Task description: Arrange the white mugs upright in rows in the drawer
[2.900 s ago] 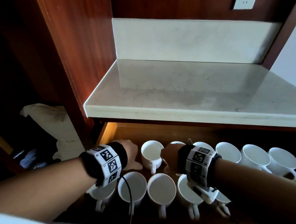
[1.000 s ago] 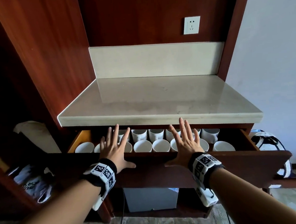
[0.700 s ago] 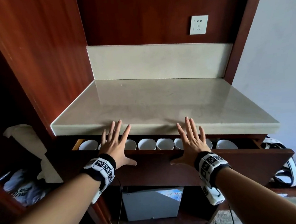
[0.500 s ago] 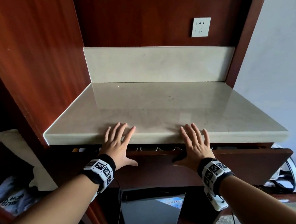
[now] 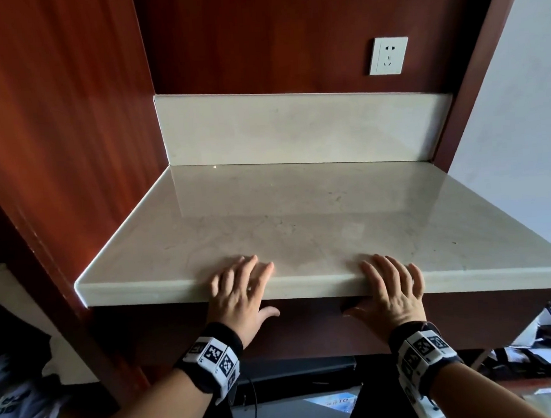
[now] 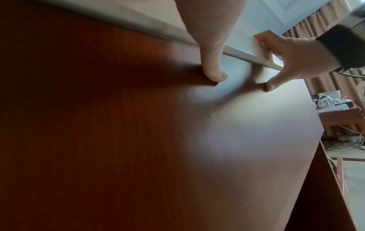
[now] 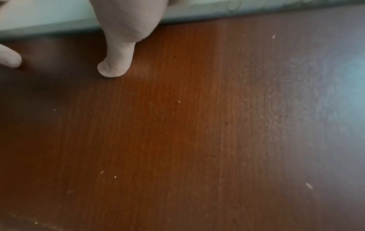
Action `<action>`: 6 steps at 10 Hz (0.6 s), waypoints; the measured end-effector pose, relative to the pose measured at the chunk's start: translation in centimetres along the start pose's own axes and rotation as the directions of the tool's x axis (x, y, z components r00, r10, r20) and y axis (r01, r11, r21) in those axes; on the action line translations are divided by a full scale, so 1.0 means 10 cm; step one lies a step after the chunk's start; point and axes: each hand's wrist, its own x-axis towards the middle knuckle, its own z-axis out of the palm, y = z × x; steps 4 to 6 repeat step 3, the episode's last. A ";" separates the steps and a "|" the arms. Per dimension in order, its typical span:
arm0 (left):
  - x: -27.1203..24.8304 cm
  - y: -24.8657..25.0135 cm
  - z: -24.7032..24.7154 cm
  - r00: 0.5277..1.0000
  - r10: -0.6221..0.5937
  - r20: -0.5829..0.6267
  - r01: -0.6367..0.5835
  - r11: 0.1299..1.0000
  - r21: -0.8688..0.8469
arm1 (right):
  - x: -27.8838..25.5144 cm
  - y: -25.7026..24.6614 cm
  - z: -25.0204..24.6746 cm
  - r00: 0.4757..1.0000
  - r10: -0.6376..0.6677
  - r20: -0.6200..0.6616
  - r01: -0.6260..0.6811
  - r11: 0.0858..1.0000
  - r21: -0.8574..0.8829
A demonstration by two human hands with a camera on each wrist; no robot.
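Seen from the head camera, two bare hands are pressing flat against the dark wooden drawer front [image 5: 308, 330], which is sitting flush under the front edge of a pale stone countertop [image 5: 300, 207]. The left hand [image 5: 238, 296] is spread out, holding nothing, its fingers overlapping the countertop's edge and its thumb pointing right along the wood. The right hand [image 5: 392, 293] is mirroring it, also relaxed and holding nothing, thumb pointing left. The two thumbs are lying near each other but apart.

The white mugs are not showing in any view; no gap is showing between drawer front and countertop.

From the left wrist, the thumb tip [image 6: 215, 73] is touching the wood just below the stone edge. The right wrist view is blurred.

A stone backsplash [image 5: 294, 129] is closing the counter's far edge, with a white wall socket [image 5: 388, 55] above it. A wood panel [image 5: 55, 110] is bounding the left side. A light wall [image 5: 521, 110] is standing to the right.
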 end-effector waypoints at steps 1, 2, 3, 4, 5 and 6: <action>0.03 0.02 -0.08 0.998 -0.037 0.053 0.037 0.999 -0.006 | 0.03 -0.04 -0.07 0.999 0.038 0.030 -0.037 0.999 -0.009; -0.03 0.09 -0.11 0.995 -0.068 0.071 0.072 0.996 -0.055 | -0.01 -0.13 -0.11 0.989 0.088 0.118 -0.088 0.996 -0.002; 0.12 0.07 -0.36 0.987 -0.047 0.153 0.061 0.994 -0.088 | 0.12 -0.13 -0.27 0.973 0.095 0.211 -0.113 0.991 0.076; 0.12 0.07 -0.36 0.987 -0.047 0.153 0.061 0.994 -0.088 | 0.12 -0.13 -0.27 0.973 0.095 0.211 -0.113 0.991 0.076; 0.12 0.07 -0.36 0.987 -0.047 0.153 0.061 0.994 -0.088 | 0.12 -0.13 -0.27 0.973 0.095 0.211 -0.113 0.991 0.076; 0.12 0.07 -0.36 0.987 -0.047 0.153 0.061 0.994 -0.088 | 0.12 -0.13 -0.27 0.973 0.095 0.211 -0.113 0.991 0.076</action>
